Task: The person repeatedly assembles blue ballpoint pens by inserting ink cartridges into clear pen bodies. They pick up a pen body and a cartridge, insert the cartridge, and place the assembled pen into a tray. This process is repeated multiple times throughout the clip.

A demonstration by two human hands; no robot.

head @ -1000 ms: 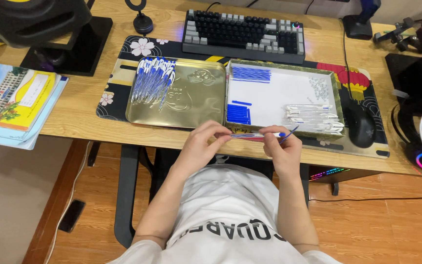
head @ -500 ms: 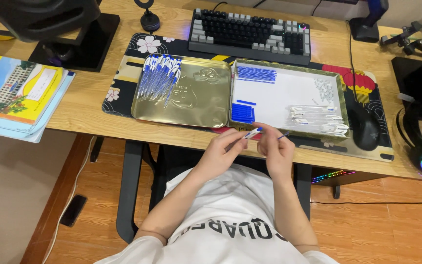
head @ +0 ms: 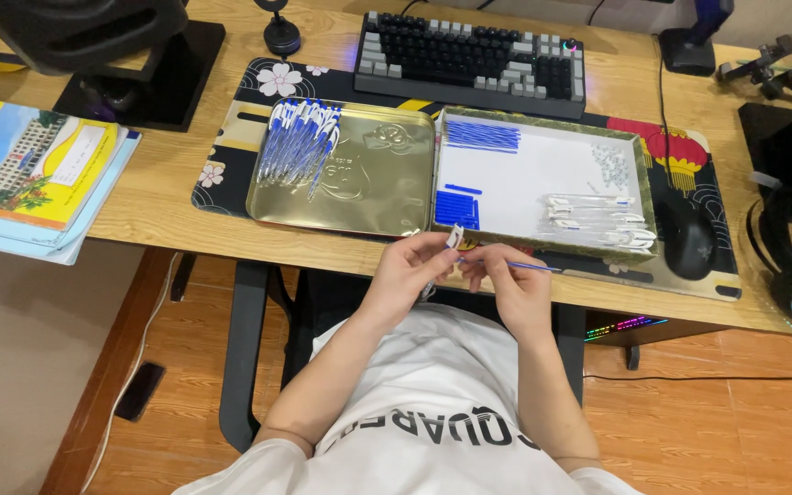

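While our hands met just below the desk edge (head: 185,229), our left hand (head: 410,266) pinched a small white pen barrel (head: 454,238) at its fingertips, and our right hand (head: 506,280) pinched a thin blue refill (head: 529,267) pointing right. Both pieces hung near the white tray (head: 543,165) of parts, beside the gold tray (head: 368,183) holding finished blue pens (head: 300,142).

Two trays sit side by side on the desk mat (head: 231,174) at the tabletop (head: 158,197) front edge: the metal tray (head: 378,183) on the left with a pile of pens (head: 297,142) in its far-left corner, the box tray (head: 543,165) on the right. The keyboard (head: 469,62) lies behind them, the mouse (head: 689,240) right of the box tray, the books (head: 34,174) far left.
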